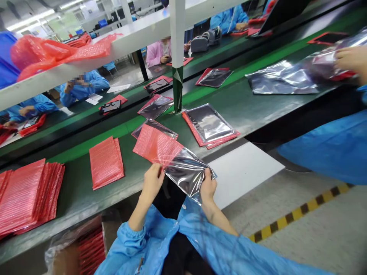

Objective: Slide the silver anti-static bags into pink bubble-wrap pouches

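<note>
A shiny silver-grey bag [187,173] is partly inside a red bubble-wrap pouch [156,145], just over the bench's front edge. The fingers of my left hand [152,182] pinch the pouch's open end where the bag enters. My right hand [208,187] grips the bag's free end, its thumb on top. Behind the pouch lies another silver bag [160,128], partly covered. To the right, a silver bag [209,124] rests on red pouches. Two or so red pouches [106,163] lie left of my hands.
Stacks of red pouches [25,194] fill the bench's left end. A white post [177,34] rises beyond my hands. At right, a co-worker's hand [351,61] touches silver bags [282,78]. A white board [243,170] juts out beside my right hand. An open box [83,244] stands below left.
</note>
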{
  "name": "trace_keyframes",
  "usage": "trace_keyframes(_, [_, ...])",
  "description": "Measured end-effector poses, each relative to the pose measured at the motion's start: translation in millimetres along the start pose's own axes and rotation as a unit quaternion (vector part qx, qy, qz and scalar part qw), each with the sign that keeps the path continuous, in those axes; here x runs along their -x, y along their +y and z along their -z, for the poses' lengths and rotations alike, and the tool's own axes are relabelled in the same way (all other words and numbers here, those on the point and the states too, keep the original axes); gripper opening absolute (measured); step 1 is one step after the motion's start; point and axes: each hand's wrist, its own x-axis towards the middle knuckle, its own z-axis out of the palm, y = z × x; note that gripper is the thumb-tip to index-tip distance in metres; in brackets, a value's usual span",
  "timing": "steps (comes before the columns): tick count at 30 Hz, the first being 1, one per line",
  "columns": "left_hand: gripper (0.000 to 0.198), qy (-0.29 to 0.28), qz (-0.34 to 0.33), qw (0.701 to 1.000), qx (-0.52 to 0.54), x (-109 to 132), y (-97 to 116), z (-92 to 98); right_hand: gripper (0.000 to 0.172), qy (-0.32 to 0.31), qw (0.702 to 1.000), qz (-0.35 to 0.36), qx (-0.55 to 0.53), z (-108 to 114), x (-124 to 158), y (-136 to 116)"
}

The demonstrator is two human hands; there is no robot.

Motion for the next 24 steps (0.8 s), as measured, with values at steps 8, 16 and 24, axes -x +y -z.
trace_keyframes(8, [0.062,0.162,0.301,0.806,0.484,11.5,-30.8,6.2,0.05,-0.385,0.887,-0.246,-0.068,76.0,65.5,-8.4])
trace_keyframes(16, [0.059,0.051,0.281,0.864,0.415,58.0,-27.4,8.8,0.104,-0.529,0.83,-0.124,0.128,74.6,14.0,-26.4])
trace_keyframes(24, [0.092,0.038,0.254,0.884,0.391,86.7,-10.0,4.4,0.05,-0.403,0.878,0.132,0.221,17.5,25.1,16.6])
